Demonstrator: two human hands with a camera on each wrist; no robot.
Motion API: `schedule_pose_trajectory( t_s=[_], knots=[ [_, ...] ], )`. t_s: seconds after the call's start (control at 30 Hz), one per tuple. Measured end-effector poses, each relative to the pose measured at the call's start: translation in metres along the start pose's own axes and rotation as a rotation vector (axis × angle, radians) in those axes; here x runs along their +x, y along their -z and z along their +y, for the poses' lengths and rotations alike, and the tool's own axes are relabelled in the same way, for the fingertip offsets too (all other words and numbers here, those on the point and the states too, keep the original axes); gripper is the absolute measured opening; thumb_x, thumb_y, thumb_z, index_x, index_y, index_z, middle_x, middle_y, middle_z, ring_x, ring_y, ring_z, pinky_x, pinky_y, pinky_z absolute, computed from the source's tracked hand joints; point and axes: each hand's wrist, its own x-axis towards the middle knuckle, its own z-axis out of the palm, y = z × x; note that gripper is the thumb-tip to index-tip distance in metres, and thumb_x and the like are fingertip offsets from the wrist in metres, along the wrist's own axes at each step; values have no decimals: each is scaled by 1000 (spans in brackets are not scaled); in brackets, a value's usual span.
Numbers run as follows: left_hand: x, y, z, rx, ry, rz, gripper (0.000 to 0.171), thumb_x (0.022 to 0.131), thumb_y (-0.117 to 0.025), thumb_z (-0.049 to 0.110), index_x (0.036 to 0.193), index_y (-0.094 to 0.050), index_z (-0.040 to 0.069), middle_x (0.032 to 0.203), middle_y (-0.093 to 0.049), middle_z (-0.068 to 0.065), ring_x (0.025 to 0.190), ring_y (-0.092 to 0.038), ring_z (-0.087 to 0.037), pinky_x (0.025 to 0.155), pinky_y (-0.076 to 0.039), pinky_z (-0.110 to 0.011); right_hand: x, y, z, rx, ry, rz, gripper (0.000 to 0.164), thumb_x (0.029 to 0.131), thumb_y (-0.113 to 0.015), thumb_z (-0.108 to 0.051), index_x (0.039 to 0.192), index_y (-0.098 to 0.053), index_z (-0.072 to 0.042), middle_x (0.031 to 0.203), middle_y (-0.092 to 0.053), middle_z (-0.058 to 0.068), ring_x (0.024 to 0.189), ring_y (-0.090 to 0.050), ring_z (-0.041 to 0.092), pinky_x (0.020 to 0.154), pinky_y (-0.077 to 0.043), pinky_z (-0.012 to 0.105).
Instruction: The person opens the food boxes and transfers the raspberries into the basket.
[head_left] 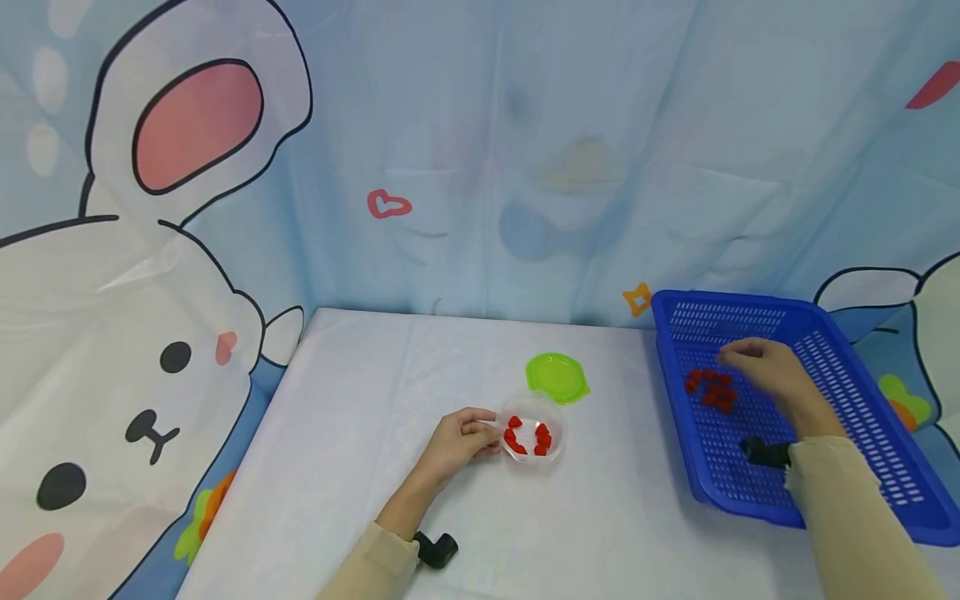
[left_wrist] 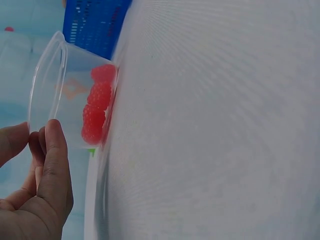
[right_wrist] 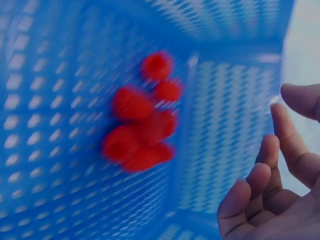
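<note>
A clear plastic cup [head_left: 534, 460] with several raspberries [left_wrist: 99, 95] inside stands on the white table. My left hand [head_left: 459, 437] is at its left side, and thumb and fingers pinch the rim in the left wrist view. Over the blue basket [head_left: 678, 433] hangs my right hand [head_left: 772, 371], its fingers loosely bent and nothing between them. Below its fingertips a cluster of raspberries [right_wrist: 142, 125] lies on the basket floor, apart from the hand and blurred in the right wrist view.
A bright green lid [head_left: 557, 377] lies on the table just behind the cup. The basket has raised, slotted walls and stands at the table's right side. A patterned blue curtain [head_left: 465, 125] hangs behind the table.
</note>
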Motion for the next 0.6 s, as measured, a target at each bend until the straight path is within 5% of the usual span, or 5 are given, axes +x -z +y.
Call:
schedule_pose_trajectory(
  t_s=[0.2,0.43,0.6],
  knots=[
    [1,0,0,0,6,0,32,93,-70,3,122,-61,-5,93,-70,-11,82,-71,-21,81,-60,-36,-17,-5,-39,-3,113,22,62,101,-56,-49,133,-52,4,136,-45,30,125,-39,51,96,-37,70],
    [1,-1,0,4,3,-2,33,93,-70,4,123,-61,-6,94,-70,-12,83,-71,-22,83,-60,-38,-44,-17,-85,-45,218,32,51,101,-58,-44,129,-59,-1,125,-53,21,102,-49,34,72,-46,42],
    [1,0,1,3,10,-5,32,94,-70,4,123,-61,-5,94,-70,-12,83,-71,-21,83,-60,-38,-62,-30,-108,-32,259,7,48,99,-60,-46,127,-62,-7,106,-57,20,75,-53,27,52,-47,36]
  ],
)
